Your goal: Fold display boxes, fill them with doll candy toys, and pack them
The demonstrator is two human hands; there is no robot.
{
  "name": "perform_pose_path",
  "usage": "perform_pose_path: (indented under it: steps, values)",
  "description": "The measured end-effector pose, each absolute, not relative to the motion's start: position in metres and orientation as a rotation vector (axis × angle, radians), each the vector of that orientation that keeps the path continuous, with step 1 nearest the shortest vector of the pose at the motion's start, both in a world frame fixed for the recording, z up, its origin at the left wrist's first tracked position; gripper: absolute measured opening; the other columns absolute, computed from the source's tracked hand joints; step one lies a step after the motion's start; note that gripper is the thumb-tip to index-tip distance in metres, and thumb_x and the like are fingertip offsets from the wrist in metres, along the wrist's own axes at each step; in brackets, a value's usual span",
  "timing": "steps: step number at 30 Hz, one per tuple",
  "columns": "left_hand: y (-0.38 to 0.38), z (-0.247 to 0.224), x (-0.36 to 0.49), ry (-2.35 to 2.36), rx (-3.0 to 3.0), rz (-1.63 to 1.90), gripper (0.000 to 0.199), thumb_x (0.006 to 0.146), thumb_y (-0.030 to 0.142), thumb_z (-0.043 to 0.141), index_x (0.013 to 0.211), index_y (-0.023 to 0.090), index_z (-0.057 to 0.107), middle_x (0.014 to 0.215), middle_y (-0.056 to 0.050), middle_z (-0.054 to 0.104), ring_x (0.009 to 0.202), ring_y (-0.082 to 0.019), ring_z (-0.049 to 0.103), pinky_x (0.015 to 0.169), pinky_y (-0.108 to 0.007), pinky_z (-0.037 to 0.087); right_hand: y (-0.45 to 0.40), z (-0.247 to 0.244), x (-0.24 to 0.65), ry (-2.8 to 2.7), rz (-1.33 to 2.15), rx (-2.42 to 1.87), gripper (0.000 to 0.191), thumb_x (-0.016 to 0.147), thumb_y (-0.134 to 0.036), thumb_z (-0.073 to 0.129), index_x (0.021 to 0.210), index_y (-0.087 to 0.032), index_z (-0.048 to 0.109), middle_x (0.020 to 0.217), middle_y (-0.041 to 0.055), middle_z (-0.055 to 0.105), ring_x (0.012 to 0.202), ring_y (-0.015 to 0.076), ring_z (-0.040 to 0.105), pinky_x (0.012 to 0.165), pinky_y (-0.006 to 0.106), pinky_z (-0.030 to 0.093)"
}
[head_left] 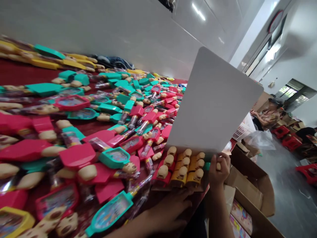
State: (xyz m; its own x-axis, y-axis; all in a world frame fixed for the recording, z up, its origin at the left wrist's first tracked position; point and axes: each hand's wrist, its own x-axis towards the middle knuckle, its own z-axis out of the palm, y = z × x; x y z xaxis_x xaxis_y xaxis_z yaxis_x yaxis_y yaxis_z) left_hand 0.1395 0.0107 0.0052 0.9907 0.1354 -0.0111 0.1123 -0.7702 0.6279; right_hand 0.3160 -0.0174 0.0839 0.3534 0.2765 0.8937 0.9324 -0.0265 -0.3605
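An upright grey-white panel rises behind a low box holding rows of toys with beige heads, pink ones at its left and yellow ones beside them. My right hand is at the box's right end, fingers curled round a beige-headed toy; a bit of teal shows beside it. My left hand lies in front of the box's near edge, blurred, its fingers spread and pointing right, with nothing visible in it.
Many pink, teal and yellow toys cover the red table at left. An open cardboard box with packaged boxes stands at right. Farther back sit a person, red stools and a plastic bag.
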Motion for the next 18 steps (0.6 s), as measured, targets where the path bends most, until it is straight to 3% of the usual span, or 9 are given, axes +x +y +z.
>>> perform_pose_path:
  steps: [3, 5, 7, 11, 14, 16, 18]
  values:
    - [0.012, 0.004, 0.139, 0.147, 2.451, 0.035, 0.041, 0.076, 0.037, 0.071, 0.114, 0.022, 0.063, 0.148, -0.011, 0.038, 0.137, -0.034, 0.034, 0.112, -0.051, 0.031, -0.017, 0.081, 0.32, -1.107, -0.771, -1.555, 0.029, 0.085, -0.026, 0.059, 0.06, -0.017, 0.05, 0.113, 0.0131, 0.06, 0.098, 0.0215, 0.056, 0.084, 0.039, 0.044]
    - [0.012, 0.004, 0.139, 0.143, 2.449, 0.035, 0.042, 0.077, 0.037, 0.07, 0.115, 0.021, 0.062, 0.149, -0.012, 0.035, 0.137, -0.034, 0.033, 0.112, -0.05, 0.031, -0.018, 0.078, 0.322, -1.075, -0.698, -1.585, 0.032, 0.088, -0.03, 0.055, 0.059, -0.017, 0.049, 0.124, 0.0154, 0.055, 0.099, 0.0217, 0.056, 0.083, 0.037, 0.043]
    - [0.012, 0.005, 0.139, 0.14, 2.451, 0.041, 0.043, 0.078, 0.036, 0.07, 0.116, 0.019, 0.062, 0.151, -0.013, 0.032, 0.137, -0.034, 0.032, 0.112, -0.049, 0.032, -0.018, 0.074, 0.326, -1.051, -0.61, -1.592, 0.039, 0.092, -0.039, 0.047, 0.059, -0.018, 0.049, 0.123, 0.0164, 0.056, 0.095, 0.0208, 0.057, 0.079, 0.035, 0.044]
    - [0.012, 0.005, 0.14, 0.138, 2.439, 0.047, 0.04, 0.075, 0.034, 0.073, 0.111, 0.019, 0.064, 0.151, -0.013, 0.032, 0.137, -0.034, 0.033, 0.111, -0.048, 0.034, -0.019, 0.066, 0.335, -1.063, -0.442, -1.497, 0.055, 0.093, -0.057, 0.029, 0.063, -0.018, 0.053, 0.097, 0.0137, 0.063, 0.09, 0.0227, 0.059, 0.074, 0.035, 0.046]
    - [0.012, 0.004, 0.14, 0.129, 2.439, 0.092, 0.038, 0.074, 0.034, 0.073, 0.108, 0.018, 0.065, 0.151, -0.014, 0.032, 0.137, -0.035, 0.032, 0.111, -0.049, 0.034, -0.02, 0.065, 0.337, -1.048, -0.324, -1.466, 0.056, 0.092, -0.059, 0.027, 0.072, -0.017, 0.059, 0.092, 0.012, 0.062, 0.093, 0.0246, 0.06, 0.077, 0.037, 0.047]
    - [0.012, 0.003, 0.14, 0.125, 2.441, 0.112, 0.037, 0.074, 0.033, 0.074, 0.107, 0.018, 0.065, 0.151, -0.013, 0.031, 0.138, -0.035, 0.032, 0.111, -0.048, 0.033, -0.018, 0.067, 0.335, -1.011, -0.225, -1.41, 0.048, 0.09, -0.056, 0.034, 0.089, -0.017, 0.062, 0.101, 0.0118, 0.062, 0.096, 0.0243, 0.059, 0.08, 0.038, 0.047]
    - [0.012, 0.004, 0.14, 0.134, 2.441, 0.114, 0.039, 0.072, 0.032, 0.075, 0.108, 0.018, 0.065, 0.152, -0.012, 0.03, 0.137, -0.035, 0.032, 0.112, -0.048, 0.033, -0.015, 0.07, 0.332, -0.959, -0.063, -1.295, 0.049, 0.084, -0.053, 0.044, 0.118, -0.02, 0.054, 0.108, 0.01, 0.061, 0.097, 0.0233, 0.059, 0.081, 0.038, 0.047]
